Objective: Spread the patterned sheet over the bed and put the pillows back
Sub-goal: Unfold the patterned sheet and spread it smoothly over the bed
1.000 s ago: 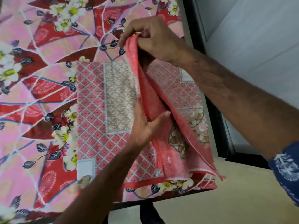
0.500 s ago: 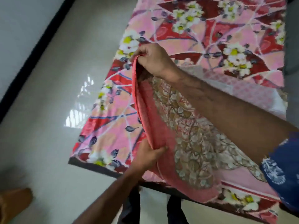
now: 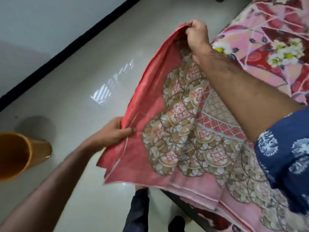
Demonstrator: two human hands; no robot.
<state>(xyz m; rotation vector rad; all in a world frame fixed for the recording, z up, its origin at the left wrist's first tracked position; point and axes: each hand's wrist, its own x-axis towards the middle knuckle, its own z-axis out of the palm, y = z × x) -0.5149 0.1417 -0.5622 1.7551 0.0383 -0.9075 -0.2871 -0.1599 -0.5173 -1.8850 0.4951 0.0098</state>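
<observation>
Both hands hold the folded patterned sheet (image 3: 175, 114) by its red edge, out over the floor (image 3: 83, 72) beside the bed (image 3: 275, 39). My left hand (image 3: 115, 131) has a pinching grip on the near part of the fold; my right hand (image 3: 197, 33) has a closed grip bunching the far end. An orange bucket (image 3: 18, 154) stands at left.

Orange plastic tub (image 3: 18, 154) cut off at left edge; red-and-beige patterned folded sheet (image 3: 175, 131) partly hidden behind blue-sleeved forearm (image 3: 250, 91).
</observation>
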